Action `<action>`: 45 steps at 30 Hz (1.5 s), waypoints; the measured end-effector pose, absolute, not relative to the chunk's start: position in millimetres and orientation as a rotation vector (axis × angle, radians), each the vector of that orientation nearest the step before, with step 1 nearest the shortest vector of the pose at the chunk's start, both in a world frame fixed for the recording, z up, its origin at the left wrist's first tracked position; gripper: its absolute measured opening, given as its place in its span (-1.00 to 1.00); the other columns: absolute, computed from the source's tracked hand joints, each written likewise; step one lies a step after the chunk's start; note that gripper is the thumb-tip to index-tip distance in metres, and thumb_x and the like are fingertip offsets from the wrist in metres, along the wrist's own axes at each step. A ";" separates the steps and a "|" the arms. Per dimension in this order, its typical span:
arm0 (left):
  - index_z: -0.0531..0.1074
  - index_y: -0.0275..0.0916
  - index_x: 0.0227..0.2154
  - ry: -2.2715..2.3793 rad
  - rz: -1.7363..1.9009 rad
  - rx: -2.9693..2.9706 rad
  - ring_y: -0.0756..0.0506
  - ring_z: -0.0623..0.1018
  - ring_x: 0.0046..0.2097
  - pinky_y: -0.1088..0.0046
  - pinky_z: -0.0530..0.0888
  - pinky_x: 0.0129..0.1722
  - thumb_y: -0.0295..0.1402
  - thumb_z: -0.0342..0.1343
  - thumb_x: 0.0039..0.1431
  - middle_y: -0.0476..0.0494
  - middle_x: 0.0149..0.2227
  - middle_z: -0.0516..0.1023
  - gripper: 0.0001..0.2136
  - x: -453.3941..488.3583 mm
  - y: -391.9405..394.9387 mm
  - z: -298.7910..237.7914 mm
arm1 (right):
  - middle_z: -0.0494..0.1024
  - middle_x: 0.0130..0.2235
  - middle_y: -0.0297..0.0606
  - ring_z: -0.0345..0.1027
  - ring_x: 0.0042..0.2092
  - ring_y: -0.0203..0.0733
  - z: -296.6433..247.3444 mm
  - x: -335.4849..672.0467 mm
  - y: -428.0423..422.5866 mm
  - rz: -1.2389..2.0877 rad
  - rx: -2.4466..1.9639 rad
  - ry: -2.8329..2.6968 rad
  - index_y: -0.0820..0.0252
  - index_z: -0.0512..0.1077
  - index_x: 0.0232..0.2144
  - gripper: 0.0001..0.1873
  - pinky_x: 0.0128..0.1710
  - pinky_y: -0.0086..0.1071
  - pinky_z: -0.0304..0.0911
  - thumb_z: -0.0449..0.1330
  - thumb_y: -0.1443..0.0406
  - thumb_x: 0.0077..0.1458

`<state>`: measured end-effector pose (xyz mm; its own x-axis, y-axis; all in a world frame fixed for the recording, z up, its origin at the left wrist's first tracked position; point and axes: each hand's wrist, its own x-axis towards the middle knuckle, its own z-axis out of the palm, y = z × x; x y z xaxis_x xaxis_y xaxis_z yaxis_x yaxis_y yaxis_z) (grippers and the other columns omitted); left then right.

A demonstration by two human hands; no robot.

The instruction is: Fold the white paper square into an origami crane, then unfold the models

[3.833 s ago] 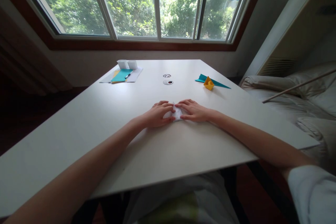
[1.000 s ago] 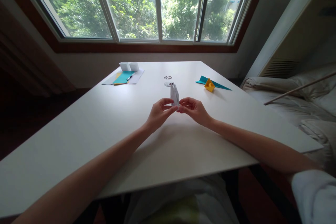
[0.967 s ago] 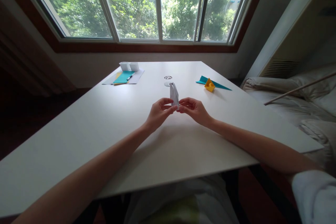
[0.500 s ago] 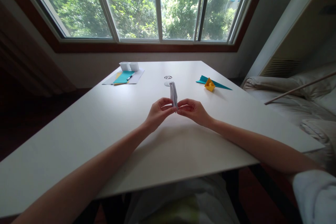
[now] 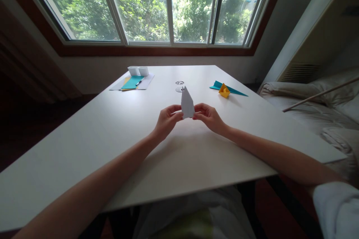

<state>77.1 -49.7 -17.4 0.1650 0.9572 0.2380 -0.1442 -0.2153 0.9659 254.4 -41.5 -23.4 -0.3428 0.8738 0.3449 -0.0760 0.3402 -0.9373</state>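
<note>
A folded white paper piece [image 5: 187, 104] stands upright, point up, held just above the white table [image 5: 112, 145]. My left hand [image 5: 165, 121] pinches its lower left corner. Its lower right corner is pinched by my right hand [image 5: 208, 116]. The two corners are drawn a little apart, so the paper shows a broad triangular face. Both forearms reach in from the near edge of the table.
A small yellow paper boat [image 5: 223, 90] rests on a teal folded paper [image 5: 237, 91] at the far right. At the far left lie sheets with teal paper [image 5: 131, 81], a pen and two white cups [image 5: 138, 70]. A cable hole [image 5: 179, 82] sits mid-table. Bedding [image 5: 322, 108] lies right.
The paper lay flat under both hands, then was lifted and held edge-on. Now my hands have moved slightly apart and the paper has spread into a wider triangle.
</note>
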 end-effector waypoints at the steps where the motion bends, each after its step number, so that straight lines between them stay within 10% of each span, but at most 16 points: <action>1: 0.47 -0.31 -0.33 0.874 1.289 1.362 -0.06 0.52 -0.32 0.30 0.45 -0.18 -0.35 0.19 -0.07 -0.10 -0.34 0.54 -0.79 77.4 -50.2 -16.6 | 0.48 -0.29 -0.28 0.41 -0.23 -0.22 -23.4 254.4 -41.2 1.189 -0.736 -1.596 0.19 0.34 -0.32 -0.73 -0.20 -0.27 0.36 0.25 0.22 -0.09; 12: 0.36 -0.29 -0.25 0.822 1.292 1.575 -0.15 0.46 -0.07 0.30 0.42 -0.11 -0.32 0.21 -0.04 -0.17 -0.17 0.46 -0.72 80.6 -54.0 -14.5 | 0.48 -0.23 -0.23 0.42 -0.20 -0.21 -19.1 253.1 -43.9 1.059 -0.779 -1.693 0.20 0.33 -0.28 -0.69 -0.14 -0.23 0.36 0.23 0.16 -0.06; 29: 0.44 -0.27 -0.37 0.960 1.300 1.464 -0.03 0.46 -0.34 0.45 0.37 -0.31 -0.28 0.15 -0.02 -0.05 -0.43 0.48 -0.82 75.7 -45.1 -20.5 | 0.45 -0.34 -0.26 0.36 -0.32 -0.24 -19.3 258.4 -43.2 0.719 -0.966 -1.836 0.17 0.33 -0.34 -0.74 -0.34 -0.32 0.36 0.20 0.14 -0.06; 45: 0.38 -0.27 -0.36 0.838 1.189 1.310 -0.03 0.49 -0.31 0.40 0.39 -0.26 -0.33 0.22 -0.11 -0.07 -0.36 0.51 -0.78 75.7 -50.1 -16.9 | 0.52 -0.33 -0.26 0.40 -0.30 -0.29 -19.9 259.3 -35.8 1.587 -0.822 -1.392 0.19 0.38 -0.22 -0.65 -0.30 -0.40 0.33 0.27 0.20 -0.11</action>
<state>75.7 -50.1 -16.9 0.2394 0.9571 0.1630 -0.1681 -0.1245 0.9779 259.3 -35.8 -19.9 -0.4241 0.9039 0.0553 -0.1725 -0.0207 -0.9848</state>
